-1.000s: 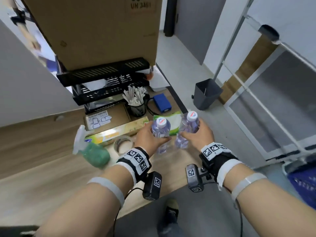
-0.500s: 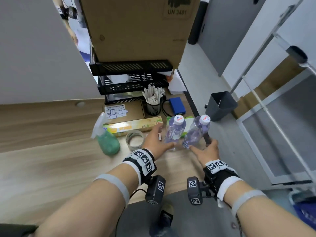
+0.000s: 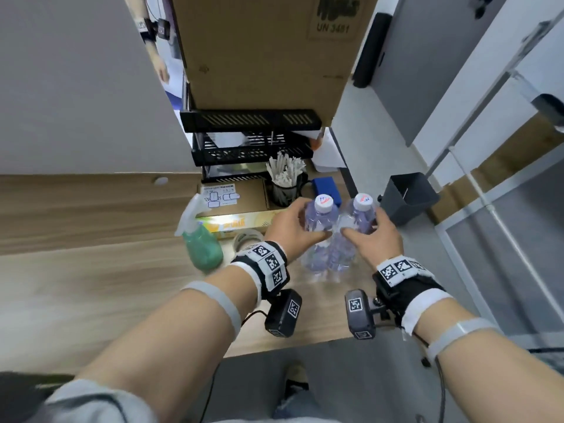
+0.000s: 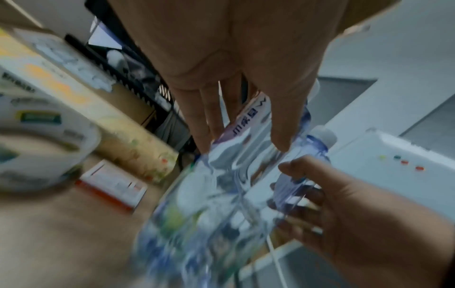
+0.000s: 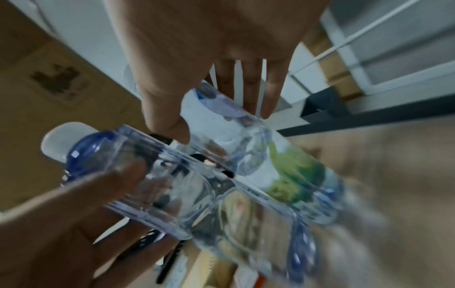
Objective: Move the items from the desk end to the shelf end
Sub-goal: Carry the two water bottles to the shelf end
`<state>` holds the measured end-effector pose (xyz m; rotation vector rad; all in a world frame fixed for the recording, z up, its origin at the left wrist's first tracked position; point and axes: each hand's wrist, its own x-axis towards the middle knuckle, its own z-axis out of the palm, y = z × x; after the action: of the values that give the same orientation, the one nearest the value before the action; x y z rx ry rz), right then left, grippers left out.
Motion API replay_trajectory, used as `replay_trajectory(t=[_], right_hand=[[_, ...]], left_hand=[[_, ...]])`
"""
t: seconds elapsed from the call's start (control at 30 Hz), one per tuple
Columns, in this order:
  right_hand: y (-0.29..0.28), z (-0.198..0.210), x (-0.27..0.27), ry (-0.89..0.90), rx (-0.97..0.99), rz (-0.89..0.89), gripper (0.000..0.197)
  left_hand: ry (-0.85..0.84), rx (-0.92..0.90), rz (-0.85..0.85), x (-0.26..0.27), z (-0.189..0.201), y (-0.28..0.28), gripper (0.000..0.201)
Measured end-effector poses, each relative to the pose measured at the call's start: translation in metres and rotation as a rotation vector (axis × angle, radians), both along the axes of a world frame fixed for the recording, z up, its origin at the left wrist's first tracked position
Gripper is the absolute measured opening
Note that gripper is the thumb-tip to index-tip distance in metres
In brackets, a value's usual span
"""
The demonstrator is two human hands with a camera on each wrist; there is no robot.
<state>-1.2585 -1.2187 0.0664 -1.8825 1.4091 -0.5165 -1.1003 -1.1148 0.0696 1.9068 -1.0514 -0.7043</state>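
Two clear water bottles with white caps stand side by side near the desk's right edge, close enough to touch. My left hand (image 3: 302, 223) grips the left bottle (image 3: 319, 222) around its upper body, thumb in front and fingers behind. My right hand (image 3: 367, 228) wraps the right bottle (image 3: 354, 221) the same way. In the left wrist view, the left hand (image 4: 236, 148) closes on the blurred left bottle (image 4: 221, 185). The right wrist view shows the right hand (image 5: 216, 118) holding the right bottle (image 5: 246, 132), with the left bottle (image 5: 152, 175) beside it.
A green spray bottle (image 3: 203, 250), a tape roll (image 3: 245, 239), a long yellow-green box (image 3: 241, 222), a small carton (image 3: 244, 195), a pen cup (image 3: 287, 187) and a blue box (image 3: 325, 186) crowd the black shelf rack (image 3: 250, 141). A grey bin (image 3: 407, 196) stands on the floor.
The right bottle has come upright from a tilt and now stands against the left one. My right hand has moved up from its base to its upper body.
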Motion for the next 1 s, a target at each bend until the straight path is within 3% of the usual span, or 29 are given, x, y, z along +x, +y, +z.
replay_trajectory(t=[0.1, 0.23, 0.4, 0.53, 0.73, 0.9, 1.0], right_hand=[[-0.016, 0.054, 0.034, -0.05, -0.083, 0.152, 0.034], [-0.021, 0.133, 0.096, -0.142, -0.189, 0.379, 0.037], [0.008, 0.181, 0.172, -0.262, -0.209, 0.584, 0.042], [0.038, 0.173, 0.234, -0.209, -0.189, 0.731, 0.054], [0.076, 0.147, 0.332, 0.031, -0.215, 0.815, 0.063], [0.083, 0.107, 0.412, 0.285, -0.148, 0.741, 0.066], [0.082, 0.071, 0.451, 0.384, -0.097, 0.676, 0.057]], left_hand=[[-0.063, -0.055, 0.063, 0.028, 0.062, -0.001, 0.068], [-0.097, -0.149, 0.227, 0.084, 0.136, 0.023, 0.065], [-0.082, -0.211, 0.446, 0.15, 0.167, 0.087, 0.065], [-0.102, -0.172, 0.6, 0.209, 0.143, 0.133, 0.073], [-0.106, -0.041, 0.643, 0.295, 0.077, 0.175, 0.068], [-0.027, -0.006, 0.629, 0.364, 0.022, 0.176, 0.072], [-0.009, 0.011, 0.594, 0.396, 0.001, 0.167, 0.071]])
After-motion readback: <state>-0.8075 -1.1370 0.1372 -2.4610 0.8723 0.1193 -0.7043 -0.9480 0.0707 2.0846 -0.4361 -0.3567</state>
